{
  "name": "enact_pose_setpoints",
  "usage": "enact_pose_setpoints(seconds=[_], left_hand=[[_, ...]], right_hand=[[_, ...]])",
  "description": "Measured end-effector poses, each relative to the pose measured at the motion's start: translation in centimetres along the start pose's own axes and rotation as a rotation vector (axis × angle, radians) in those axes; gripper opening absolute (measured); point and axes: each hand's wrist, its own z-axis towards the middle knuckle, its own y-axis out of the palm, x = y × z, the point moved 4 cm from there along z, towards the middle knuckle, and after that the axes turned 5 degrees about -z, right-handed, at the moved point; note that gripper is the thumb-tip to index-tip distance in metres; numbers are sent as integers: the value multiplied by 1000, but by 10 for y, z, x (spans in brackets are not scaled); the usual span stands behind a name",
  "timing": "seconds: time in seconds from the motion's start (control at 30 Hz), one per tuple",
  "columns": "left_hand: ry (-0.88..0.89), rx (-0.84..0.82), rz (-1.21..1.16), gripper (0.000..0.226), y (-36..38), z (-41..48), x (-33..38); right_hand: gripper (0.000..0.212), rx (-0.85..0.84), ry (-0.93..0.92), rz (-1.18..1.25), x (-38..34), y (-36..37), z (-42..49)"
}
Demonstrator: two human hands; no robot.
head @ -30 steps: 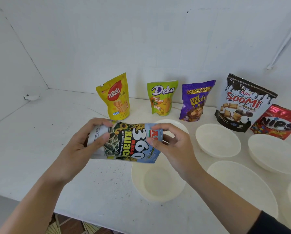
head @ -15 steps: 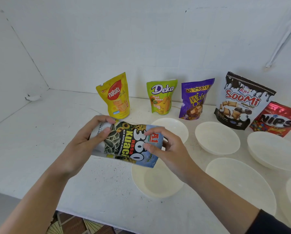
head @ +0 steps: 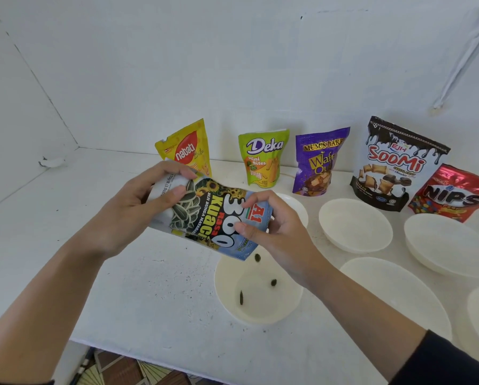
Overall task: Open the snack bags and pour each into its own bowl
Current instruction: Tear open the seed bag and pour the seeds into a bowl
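Sunflower-seed bag point(head: 207, 218) sits at the centre of my feed. It is held tilted on its side above the table, with its mouth end lower and toward the right of the frame. The left hand point(head: 132, 215) grips the bag's bottom end, fingers and thumb wrapped round it. The right hand point(head: 280, 237) pinches the mouth end between thumb and curled fingers. Directly beneath that end, at lower centre, a white bowl point(head: 224, 295) stands on the white table point(head: 121, 287). I count two dark seeds point(head: 273, 282) inside it and a third just under the bag's lower corner. More white bowls point(head: 355, 226) spread toward the right of the frame, one of them partly hidden behind the right hand. Along the back wall five other bags stand upright in a row, from centre to right edge: a yellow Nabati bag point(head: 185, 151), a green Deka bag point(head: 263, 159), a purple Mum's Bake bag point(head: 318, 162), a black-and-white Soomi bag point(head: 394, 168) and a red Nips bag point(head: 455, 193).
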Motion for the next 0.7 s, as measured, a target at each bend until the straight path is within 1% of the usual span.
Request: enact_pose_setpoints(seconds=[0.13, 0.3, 0.43, 0.6, 0.7], left_hand=[[17, -23, -6, 21, -3, 5, 0], [-35, -71, -5, 20, 5, 1, -14], [-50, -83, -10, 18, 7, 1, -17], [-13, -64, -6, 17, 1, 7, -2], [55, -82, 19, 25, -4, 13, 17]], right_hand=[[26, -19, -17, -37, 0, 0, 0], [26, -21, 62, -97, 19, -3, -6], [26, -11, 61, -107, 25, -5, -6], [27, -13, 15, -93, 13, -4, 1], [28, -14, -28, -79, -1, -3, 8]])
